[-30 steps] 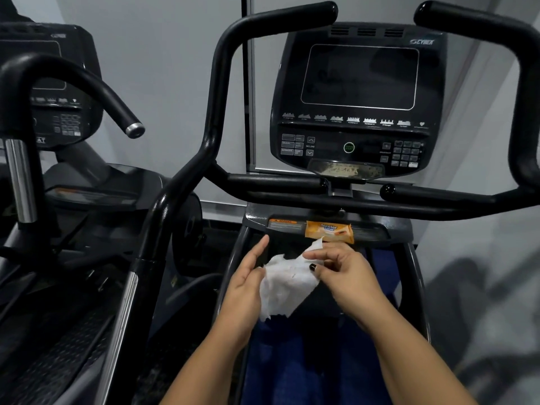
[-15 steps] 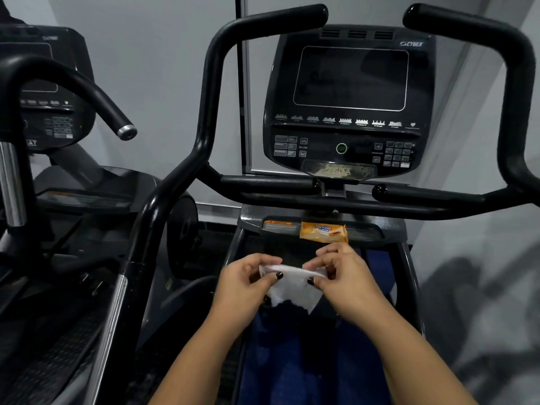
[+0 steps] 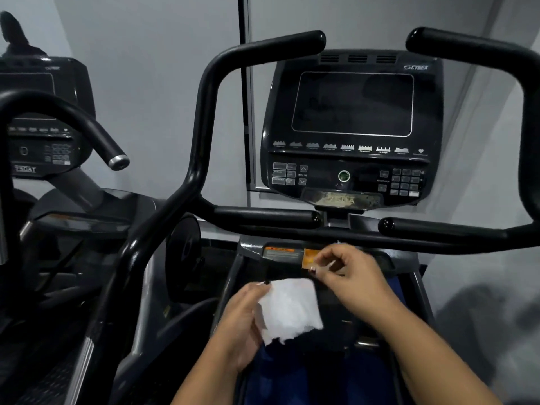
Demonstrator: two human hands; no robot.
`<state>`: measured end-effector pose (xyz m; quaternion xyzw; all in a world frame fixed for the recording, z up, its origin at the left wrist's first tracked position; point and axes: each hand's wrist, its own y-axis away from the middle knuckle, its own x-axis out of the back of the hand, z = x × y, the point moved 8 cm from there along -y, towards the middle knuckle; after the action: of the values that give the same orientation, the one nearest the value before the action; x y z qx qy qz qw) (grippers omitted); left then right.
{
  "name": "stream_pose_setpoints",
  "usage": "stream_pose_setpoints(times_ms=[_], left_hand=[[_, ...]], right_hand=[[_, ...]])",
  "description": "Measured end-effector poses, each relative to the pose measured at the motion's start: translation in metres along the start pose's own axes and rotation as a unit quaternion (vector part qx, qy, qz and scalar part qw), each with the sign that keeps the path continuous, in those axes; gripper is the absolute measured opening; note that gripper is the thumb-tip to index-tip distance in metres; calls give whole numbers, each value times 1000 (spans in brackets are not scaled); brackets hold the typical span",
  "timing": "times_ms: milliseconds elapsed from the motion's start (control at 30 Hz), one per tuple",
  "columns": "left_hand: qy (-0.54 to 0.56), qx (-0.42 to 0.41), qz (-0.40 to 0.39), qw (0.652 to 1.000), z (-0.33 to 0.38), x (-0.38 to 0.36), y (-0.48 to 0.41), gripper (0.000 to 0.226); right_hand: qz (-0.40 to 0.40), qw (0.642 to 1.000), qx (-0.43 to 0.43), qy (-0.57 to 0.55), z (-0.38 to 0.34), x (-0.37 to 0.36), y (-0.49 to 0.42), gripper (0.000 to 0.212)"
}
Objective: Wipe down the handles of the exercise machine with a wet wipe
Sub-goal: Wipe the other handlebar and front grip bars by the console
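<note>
Right hand (image 3: 350, 276) has let go of the wipe (image 3: 289, 308) and gone up to the orange packet (image 3: 310, 256) on the ledge under the console (image 3: 350, 127). Its fingers are curled there, and I cannot tell whether they pinch anything. On the head view, left hand (image 3: 245, 317) grips the wipe alone by its left edge, low over the machine's middle, well below the handles (image 3: 263, 45). I'd judge nothing wiped yet, so every bar is left to do.
</note>
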<state>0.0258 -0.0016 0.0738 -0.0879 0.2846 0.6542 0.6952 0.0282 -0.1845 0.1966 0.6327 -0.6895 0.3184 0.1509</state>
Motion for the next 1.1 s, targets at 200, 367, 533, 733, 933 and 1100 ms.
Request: stream_pose_setpoints(times_ms=[200,367,533,733,933,1100], left_hand=[[122,-82,250,957,11,71,-50,30],[153,-255,355,886,74,97,-74,16],[222,-275,287,890,116,88,-126,27],[322,-215,131,913,117,66,-130,35],[132,-247,230,932,104,83,-125,40],[2,-289,278,916,111,82,-126,46]], right_hand=[[87,970,187,126,-53,55,-87,12],[125,919,239,288,-78,76,-179,49],[60,842,233,482,-48,58,-249,66],[94,838,245,478,-40,57,-257,64],[98,838,249,475,-39,57,-258,64],[103,837,254,474,-39,57,-258,63]])
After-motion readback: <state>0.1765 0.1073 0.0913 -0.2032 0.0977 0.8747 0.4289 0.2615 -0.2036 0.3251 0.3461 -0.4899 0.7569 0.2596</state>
